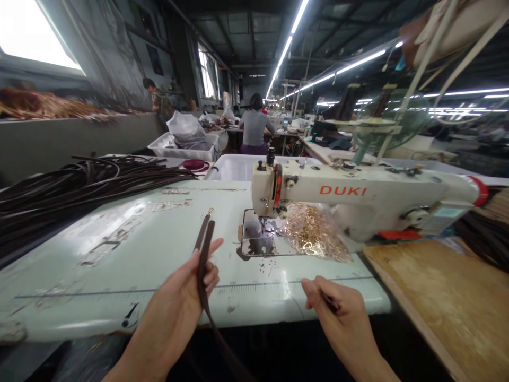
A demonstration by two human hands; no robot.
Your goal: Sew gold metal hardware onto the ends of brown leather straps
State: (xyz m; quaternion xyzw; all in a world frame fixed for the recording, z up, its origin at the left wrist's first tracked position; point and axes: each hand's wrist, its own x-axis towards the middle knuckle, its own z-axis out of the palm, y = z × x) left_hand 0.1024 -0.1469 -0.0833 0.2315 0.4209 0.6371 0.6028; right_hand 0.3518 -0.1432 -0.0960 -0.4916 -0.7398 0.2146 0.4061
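My left hand (186, 286) is closed round a dark brown leather strap (204, 244). The strap's far end lies on the pale green table (131, 249) and carries a small metal clasp; its near end hangs down off the front edge. My right hand (338, 313) rests at the table's front edge, its fingers pinched on a small dark tool I cannot name. A white DUKI sewing machine (358, 199) stands just beyond, its needle plate (258, 241) between and ahead of my hands.
A clear bag of gold metal fittings (314, 233) lies beside the needle plate. A heap of dark straps (79, 185) covers the left side. A wooden board (437, 297) sits right. White bins (238, 164) stand behind. Other people work at far tables.
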